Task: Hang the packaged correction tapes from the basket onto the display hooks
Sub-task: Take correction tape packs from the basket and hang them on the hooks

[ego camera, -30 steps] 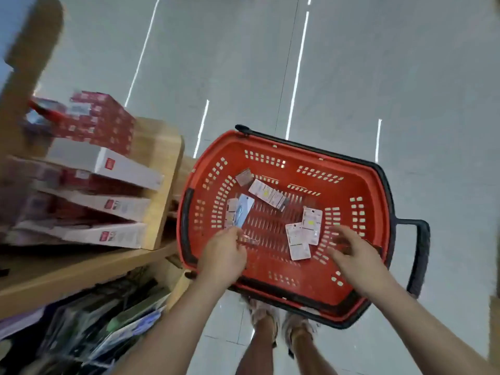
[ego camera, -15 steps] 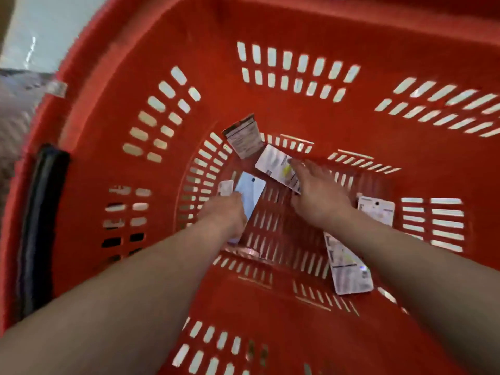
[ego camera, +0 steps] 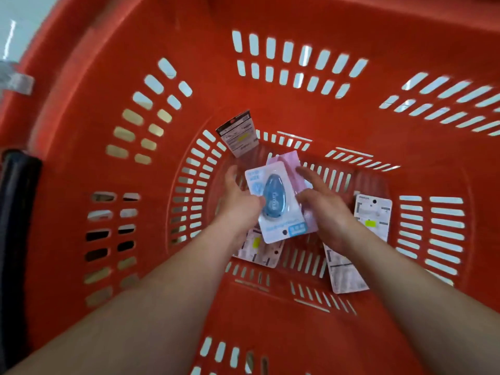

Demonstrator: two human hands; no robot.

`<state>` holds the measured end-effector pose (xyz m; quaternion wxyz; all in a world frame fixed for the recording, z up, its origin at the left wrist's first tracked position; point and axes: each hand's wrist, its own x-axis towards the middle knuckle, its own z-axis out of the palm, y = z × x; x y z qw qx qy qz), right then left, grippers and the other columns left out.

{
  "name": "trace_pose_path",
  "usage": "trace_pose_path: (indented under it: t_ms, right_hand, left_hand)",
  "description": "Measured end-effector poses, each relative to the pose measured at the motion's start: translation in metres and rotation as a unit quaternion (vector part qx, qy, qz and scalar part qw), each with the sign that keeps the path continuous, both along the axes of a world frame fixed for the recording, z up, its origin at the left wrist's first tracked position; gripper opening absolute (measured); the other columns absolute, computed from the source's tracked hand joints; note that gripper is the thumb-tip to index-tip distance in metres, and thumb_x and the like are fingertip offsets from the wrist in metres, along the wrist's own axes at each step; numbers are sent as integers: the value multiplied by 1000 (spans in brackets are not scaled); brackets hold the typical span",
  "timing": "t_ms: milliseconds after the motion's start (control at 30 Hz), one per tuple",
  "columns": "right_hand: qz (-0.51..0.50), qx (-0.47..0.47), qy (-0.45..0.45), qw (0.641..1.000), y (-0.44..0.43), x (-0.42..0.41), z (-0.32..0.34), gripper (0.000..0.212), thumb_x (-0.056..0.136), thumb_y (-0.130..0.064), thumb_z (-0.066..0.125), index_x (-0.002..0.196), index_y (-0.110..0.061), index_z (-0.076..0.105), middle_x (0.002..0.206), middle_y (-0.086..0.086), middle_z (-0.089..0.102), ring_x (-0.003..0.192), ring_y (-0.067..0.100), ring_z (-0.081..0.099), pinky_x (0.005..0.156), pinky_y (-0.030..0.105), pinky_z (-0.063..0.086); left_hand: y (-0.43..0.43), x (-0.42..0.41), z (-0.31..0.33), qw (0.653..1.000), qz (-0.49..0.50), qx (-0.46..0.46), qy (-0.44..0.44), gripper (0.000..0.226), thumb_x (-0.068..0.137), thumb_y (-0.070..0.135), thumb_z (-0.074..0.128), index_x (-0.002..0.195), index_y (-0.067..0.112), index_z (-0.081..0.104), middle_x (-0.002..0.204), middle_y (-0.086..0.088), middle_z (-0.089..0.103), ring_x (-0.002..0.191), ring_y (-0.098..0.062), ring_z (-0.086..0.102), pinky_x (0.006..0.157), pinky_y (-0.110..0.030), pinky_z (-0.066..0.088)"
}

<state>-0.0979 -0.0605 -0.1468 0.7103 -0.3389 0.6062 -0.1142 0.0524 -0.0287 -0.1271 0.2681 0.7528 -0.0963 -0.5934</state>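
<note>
Both my hands are down inside the red basket. My left hand grips a blue correction tape pack by its left edge, thumb on its front, face up. Right behind it lies a pink pack, which my right hand holds along its right edge, fingers resting on it. Other packs lie face down on the basket floor: one leaning at the far wall, one at the right, one below my right wrist, one below my left wrist.
The basket's black handle runs along the left rim. A strip of pale shop floor shows at the top left. The slotted basket walls fill the rest of the view.
The view dropped close into the basket. My left hand lifted the blue pack and turned it face up; my right hand took up the pink pack and brought it against the blue one.
</note>
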Motion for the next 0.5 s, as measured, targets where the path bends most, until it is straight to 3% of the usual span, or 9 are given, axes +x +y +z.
trace_pose_path:
  t_ms: [67, 100, 167, 233, 333, 400, 467, 500]
  right_hand:
    - [-7, 26, -45, 999, 5, -6, -1, 43, 90, -27, 68, 131, -35, 56, 120, 5, 70, 101, 28, 71, 83, 44, 58]
    - [13, 16, -38, 999, 8, -9, -2, 51, 84, -31, 77, 130, -31, 56, 117, 4, 72, 100, 27, 72, 86, 46, 58]
    - [17, -26, 11, 999, 11, -14, -3, 57, 79, -20, 83, 127, -26, 54, 114, 3, 72, 98, 25, 72, 85, 46, 59]
    - [-5, -56, 59, 997, 8, -24, -2, 50, 84, -13, 77, 123, -29, 52, 112, 1, 70, 94, 21, 71, 81, 42, 61]
    - [11, -58, 71, 996, 4, -44, 2, 40, 92, -18, 66, 123, -34, 46, 105, -5, 68, 85, 16, 71, 68, 31, 61]
    - [26, -50, 70, 996, 6, -51, 2, 38, 94, -21, 62, 124, -38, 45, 104, -7, 67, 82, 15, 71, 62, 27, 60]
    - [14, -43, 78, 996, 8, -52, 3, 42, 94, -20, 63, 129, -35, 46, 109, -3, 68, 85, 17, 72, 63, 29, 60]
    - [4, -42, 81, 996, 9, -52, 2, 48, 92, -18, 66, 134, -34, 46, 115, 0, 68, 89, 20, 72, 68, 33, 61]
  left_hand:
    - [0, -12, -1, 998, -8, 0, 57, 61, 90, -4, 60, 142, 23, 43, 119, -9, 68, 104, -28, 67, 89, -53, 56]
    - [0, -16, -2, 998, -52, -5, 37, 45, 93, -1, 58, 133, 19, 54, 115, -10, 70, 102, -28, 68, 91, -52, 56]
    - [3, -17, -10, 975, -197, -20, -105, 29, 95, 8, 57, 122, 17, 65, 114, -8, 70, 104, -27, 67, 92, -46, 55]
    - [6, -8, -23, 895, -376, -21, -239, 31, 93, 19, 63, 124, 20, 63, 122, -6, 65, 114, -28, 60, 94, -42, 52]
    - [19, 2, -26, 731, -621, 74, -273, 64, 79, 38, 77, 133, 22, 45, 131, -3, 54, 124, -28, 50, 97, -44, 44]
    - [31, 1, -28, 646, -694, 85, -306, 58, 81, 33, 74, 129, 23, 42, 126, 0, 58, 120, -25, 54, 99, -44, 37]
    - [36, 4, -32, 630, -701, 66, -328, 38, 87, 20, 66, 123, 25, 53, 118, 2, 64, 114, -23, 59, 98, -43, 35]
    - [34, 6, -31, 653, -686, 59, -315, 33, 88, 17, 65, 120, 26, 59, 116, 2, 66, 111, -23, 62, 96, -40, 38]
